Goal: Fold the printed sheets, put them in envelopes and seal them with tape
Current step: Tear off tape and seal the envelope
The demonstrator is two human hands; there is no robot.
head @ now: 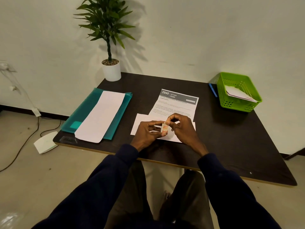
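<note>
A small roll of tape (165,129) with an orange and white core is held upright above a white envelope (140,124) near the table's front. My left hand (146,132) grips the roll from the left. My right hand (180,125) pinches at the roll's top edge with thumb and forefinger. A printed sheet (178,103) with a dark header reading "2940 KITCHEN" lies just behind the envelope, its near end hidden by my hands. To the left, long white envelopes (100,116) rest on a teal plastic folder (82,111).
A green plastic basket (239,95) with white envelopes inside stands at the table's (231,138) back right, a blue pen (212,90) beside it. A potted plant (110,70) is at the back left corner. A white device (45,142) and cables lie on the floor left.
</note>
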